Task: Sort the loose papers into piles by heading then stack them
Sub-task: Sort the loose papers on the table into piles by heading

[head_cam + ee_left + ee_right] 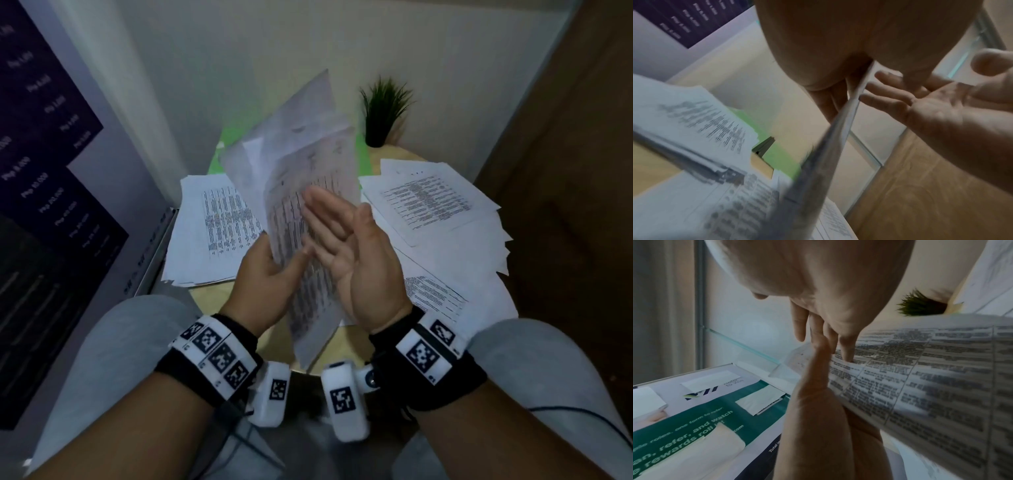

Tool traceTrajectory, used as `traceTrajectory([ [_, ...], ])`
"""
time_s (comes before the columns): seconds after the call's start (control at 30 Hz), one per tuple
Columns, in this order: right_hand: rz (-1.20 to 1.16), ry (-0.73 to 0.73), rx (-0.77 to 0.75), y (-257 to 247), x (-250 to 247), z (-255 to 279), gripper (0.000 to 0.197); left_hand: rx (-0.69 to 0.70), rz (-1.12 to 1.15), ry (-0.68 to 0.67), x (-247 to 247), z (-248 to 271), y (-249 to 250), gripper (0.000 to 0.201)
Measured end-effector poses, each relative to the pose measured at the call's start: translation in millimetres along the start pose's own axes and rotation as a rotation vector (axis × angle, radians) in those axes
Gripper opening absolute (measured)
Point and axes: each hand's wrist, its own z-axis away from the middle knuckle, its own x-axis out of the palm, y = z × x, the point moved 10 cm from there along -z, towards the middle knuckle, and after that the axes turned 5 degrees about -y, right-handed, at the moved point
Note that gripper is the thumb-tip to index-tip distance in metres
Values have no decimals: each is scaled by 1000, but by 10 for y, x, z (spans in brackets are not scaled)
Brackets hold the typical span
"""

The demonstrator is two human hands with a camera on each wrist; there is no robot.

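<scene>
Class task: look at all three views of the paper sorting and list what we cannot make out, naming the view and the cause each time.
1. Headings on the held sheaf: head view, motion blur.
2. Its sheet count: left wrist view, seen edge-on and smeared.
3. Left hand fingers behind the sheaf: head view, paper hides them.
4. Text of the left pile and right pile: head view, too small.
5. Whether the right hand touches the sheaf: its fingertips are blurred.
</scene>
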Motion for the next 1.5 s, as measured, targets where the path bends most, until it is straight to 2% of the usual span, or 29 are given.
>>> traceTrajectory([
  [0.07, 133, 108, 13, 30, -203, -16, 44, -50, 27, 78, -96, -36, -86, 18],
  [0.1, 265, 179, 10, 28, -354, -11, 45, -77, 50, 98, -136, -53, -128, 19],
  [0.2, 553, 356, 109, 89, -871, 46, 70, -135, 103, 139, -268, -88, -218, 16],
  [0.3, 529, 395, 293, 254, -1215, 127, 83, -145, 192, 216, -402, -86, -207, 14],
  [0.4, 348, 314, 437, 522, -1244, 167, 64, -157, 263, 292, -487, -89, -242, 15],
  [0.5, 422, 241, 460, 636, -1185, 145, 33, -174, 295, 343, -548, -100, -347, 18],
  [0.53, 485, 251, 437, 607, -1199, 126, 26, -174, 252, 357, -585, -110, -382, 26],
  [0.63, 835, 291, 335, 351, -1271, 48, 17, -202, 74, 394, -727, -111, -449, 72],
  [0.7, 1088, 282, 237, 151, -1269, -6, 19, -124, -92, 408, -826, -114, -313, 94],
  [0.77, 1374, 205, 135, -5, -1133, -45, 13, 16, -362, 339, -769, -149, -48, 101],
  [0.87, 1646, 62, 127, -3, -850, -76, 22, 122, -843, 116, -372, -183, 200, 91],
  [0.97, 1715, -32, 131, 95, -605, -65, 31, 159, -1229, -158, 81, -150, 141, 63],
  [1.03, 1739, -49, 46, 86, -423, -37, 24, 177, -1285, -216, 225, -119, 114, 30],
  [1.07, 1729, -16, -26, 21, -376, -26, 21, 180, -1243, -202, 234, -113, 119, 20],
  [1.13, 1682, 125, -146, -188, -421, 2, 27, 155, -1085, -138, 139, -124, 126, 16],
  [1.2, 1599, 314, -166, -416, -651, 29, 56, 80, -805, -18, -111, -157, 145, 14],
  [1.3, 1184, 514, -90, -583, -1176, 100, 98, -79, -290, 136, -481, -188, -3, 10],
  [1.37, 802, 521, 110, -331, -1451, 118, 112, -171, -34, 190, -576, -183, -157, 10],
  [1.4, 600, 480, 220, -115, -1496, 120, 109, -216, 85, 189, -573, -174, -243, 5],
  [1.43, 436, 420, 318, 70, -1447, 136, 98, -252, 187, 172, -538, -162, -310, 4],
  [1.47, 348, 358, 371, 227, -1375, 137, 77, -275, 242, 147, -487, -152, -359, 8],
  [1.5, 375, 312, 367, 287, -1309, 122, 45, -284, 232, 122, -440, -151, -399, 11],
])
